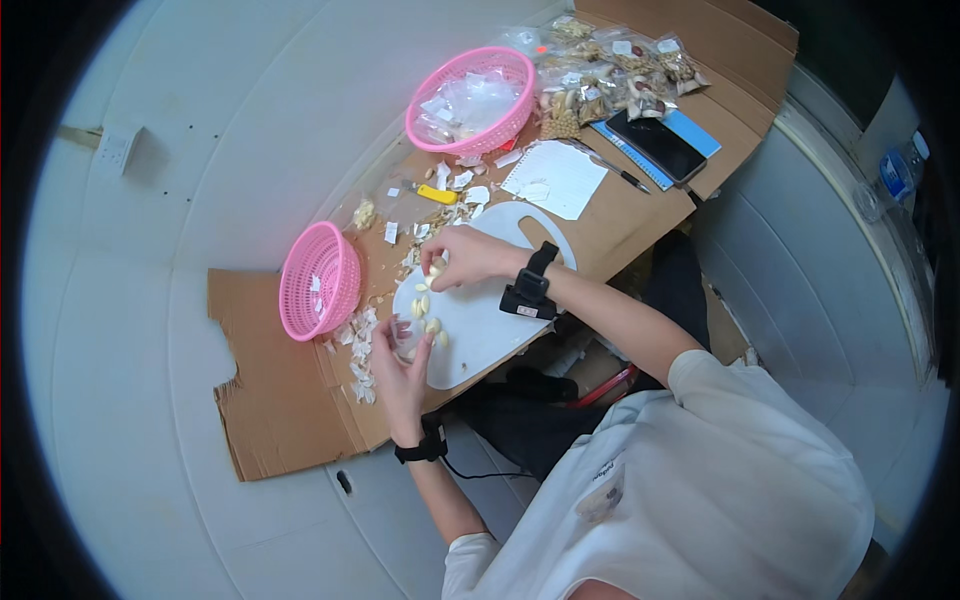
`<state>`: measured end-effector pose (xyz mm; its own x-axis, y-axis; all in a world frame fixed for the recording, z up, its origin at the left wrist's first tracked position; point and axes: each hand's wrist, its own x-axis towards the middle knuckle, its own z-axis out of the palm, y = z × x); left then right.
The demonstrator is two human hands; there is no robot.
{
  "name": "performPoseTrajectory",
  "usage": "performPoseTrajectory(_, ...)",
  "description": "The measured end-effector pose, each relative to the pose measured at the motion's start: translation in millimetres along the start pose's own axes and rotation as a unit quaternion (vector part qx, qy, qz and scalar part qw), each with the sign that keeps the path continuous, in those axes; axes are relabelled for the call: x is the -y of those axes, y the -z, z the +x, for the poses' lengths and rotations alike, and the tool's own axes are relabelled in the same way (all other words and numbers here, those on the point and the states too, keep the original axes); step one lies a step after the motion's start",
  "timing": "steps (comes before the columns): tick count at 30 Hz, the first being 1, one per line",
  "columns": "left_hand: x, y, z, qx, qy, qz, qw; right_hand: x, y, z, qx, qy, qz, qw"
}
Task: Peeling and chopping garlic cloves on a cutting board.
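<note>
My left hand [403,367] is at the left end of a white plastic cutting board [487,330]. Between its thumb and fingers is a small clear plastic bag [406,339], partly hidden by the hand. Peeled garlic cloves [424,304] lie loose on the board beside the bag, several of them near my left thumb. Above the board, my right hand [469,259] pinches pale garlic cloves [436,268] between thumb and fingers. Both wrists wear black straps with small devices.
Garlic skins [362,352] litter the cardboard [637,217] beside a pink basket [320,281]. A yellow-handled knife [436,195] lies beyond the board. Farther off are another pink basket [471,142] of plastic bags, filled packets [600,75], a paper sheet [555,176], a pen [634,181] and a phone [656,145].
</note>
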<state>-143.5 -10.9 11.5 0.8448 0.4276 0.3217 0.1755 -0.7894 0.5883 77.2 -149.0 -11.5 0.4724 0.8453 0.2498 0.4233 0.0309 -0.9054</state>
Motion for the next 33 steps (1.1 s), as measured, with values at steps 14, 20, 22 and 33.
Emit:
performPoseTrajectory(14,-2.5,-17.2,19.1,0.024,-0.011,-0.035,0.999,32.3,-15.5,-6.5,0.023,0.074,0.014,0.997)
performPoseTrajectory(20,-9.5,-20.3,21.5,0.02,-0.035,-0.033,0.999,23.3,-12.4,0.9,0.053,0.069,0.014,0.996)
performPoseTrajectory(22,-12.6,-20.9,21.9,0.018,-0.033,-0.023,0.999,20.5,-15.9,2.7,0.056,0.053,0.02,0.997)
performPoseTrajectory(33,2.0,-20.2,19.1,0.009,-0.039,-0.064,0.997,43.0,-21.7,0.4,0.1,0.083,-0.067,0.989)
